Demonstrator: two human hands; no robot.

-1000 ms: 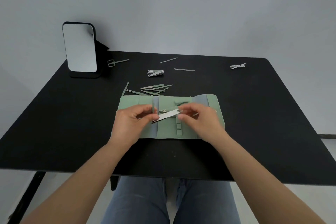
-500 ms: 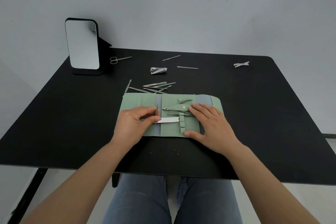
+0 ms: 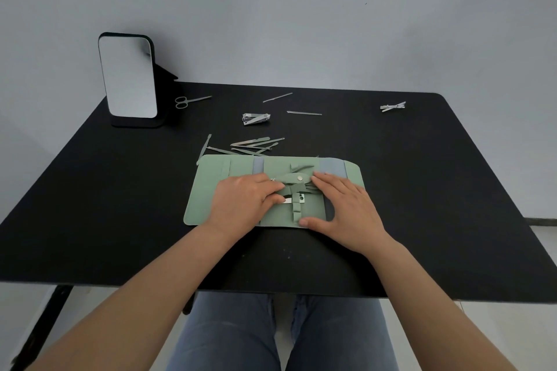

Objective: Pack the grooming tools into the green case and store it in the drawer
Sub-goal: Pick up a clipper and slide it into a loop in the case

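Our left hand pinches a flat steel clipper under a loop in the case, while our right hand lies spread flat on the case's right half. The clipper runs crosswise, left to right, at the middle of the soft matte-green case, which lies open, long side across the table.

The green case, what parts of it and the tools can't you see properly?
Head view only:
- Silver nail clipper: mostly hidden under the left hand and a strap of the green case.
- Case's near right corner: covered by the right hand.
- Heap of thin tools behind the case: too small to tell apart.
- Drawer: not in view.
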